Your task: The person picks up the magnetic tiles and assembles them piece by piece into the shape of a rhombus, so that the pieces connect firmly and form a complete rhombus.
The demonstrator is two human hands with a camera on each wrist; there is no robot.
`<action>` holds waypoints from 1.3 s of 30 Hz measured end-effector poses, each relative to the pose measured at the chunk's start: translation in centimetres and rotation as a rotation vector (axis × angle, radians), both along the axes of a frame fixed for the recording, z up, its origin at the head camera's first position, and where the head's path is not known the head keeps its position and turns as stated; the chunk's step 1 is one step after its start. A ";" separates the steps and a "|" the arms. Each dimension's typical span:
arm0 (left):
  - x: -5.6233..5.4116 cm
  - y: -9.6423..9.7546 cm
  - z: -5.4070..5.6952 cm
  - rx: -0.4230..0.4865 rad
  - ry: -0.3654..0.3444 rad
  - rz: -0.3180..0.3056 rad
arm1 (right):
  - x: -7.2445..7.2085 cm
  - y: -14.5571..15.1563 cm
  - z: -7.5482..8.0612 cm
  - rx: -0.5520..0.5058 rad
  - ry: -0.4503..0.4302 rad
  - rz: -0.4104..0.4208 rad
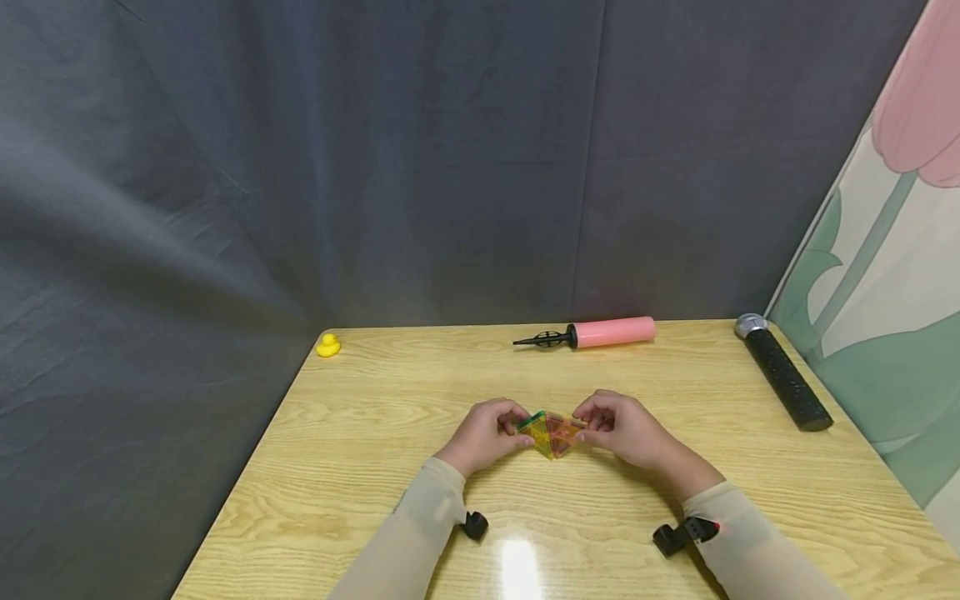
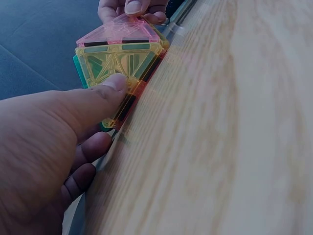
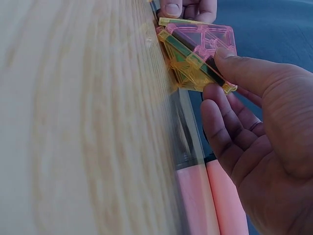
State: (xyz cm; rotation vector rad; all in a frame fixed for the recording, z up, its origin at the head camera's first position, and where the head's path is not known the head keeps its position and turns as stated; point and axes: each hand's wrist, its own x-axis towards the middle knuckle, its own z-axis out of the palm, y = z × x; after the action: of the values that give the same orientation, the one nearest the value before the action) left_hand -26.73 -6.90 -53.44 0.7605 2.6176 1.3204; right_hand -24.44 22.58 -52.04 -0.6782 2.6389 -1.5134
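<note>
Translucent magnetic tiles [image 1: 552, 433] joined into a small angular shape sit between my two hands at the middle of the table. In the left wrist view a yellow triangular tile [image 2: 98, 61] adjoins a pink tile [image 2: 98, 35], with green and red edges beside them. My left hand [image 1: 486, 435] pinches the yellow and green side, thumb on the yellow face. On the opposite side, my right hand [image 1: 626, 429] pinches the shape between thumb and fingers. Its thumb lies against the pink tile [image 3: 220, 33], above a yellow-orange tile [image 3: 193, 81] in the right wrist view.
A pink hand pump [image 1: 615, 332] with a black nozzle lies along the table's back edge. To the right is a black microphone [image 1: 787, 379] with a silver head. A yellow rubber duck [image 1: 327, 345] sits at the back left corner. Dark curtain [image 1: 450, 167] hangs behind the wooden table [image 1: 337, 467].
</note>
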 end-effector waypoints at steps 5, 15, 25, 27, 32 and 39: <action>0.1 0.0 0.1 0.005 -0.005 0.007 | 0.1 -0.1 0.0 -0.020 0.006 -0.004; 0.2 0.1 0.3 0.013 0.007 0.011 | 0.0 -0.2 -0.4 -0.043 0.023 -0.032; 0.1 0.2 0.2 0.018 0.013 0.028 | -0.4 0.2 -0.6 -0.068 -0.007 -0.063; 0.0 0.2 0.1 0.016 0.015 0.031 | -0.4 0.2 -0.6 -0.080 -0.014 -0.066; -0.1 0.1 0.0 0.020 0.024 0.028 | -0.5 0.1 -0.7 -0.083 -0.012 -0.069; -0.1 0.1 -0.1 0.034 0.034 0.020 | -0.5 0.0 -0.6 -0.090 -0.013 -0.069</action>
State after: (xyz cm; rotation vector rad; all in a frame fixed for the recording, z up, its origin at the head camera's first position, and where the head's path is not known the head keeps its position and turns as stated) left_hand -26.83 -6.83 -53.52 0.7704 2.6419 1.3724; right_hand -24.93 22.59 -52.60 -0.5864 2.6244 -1.6572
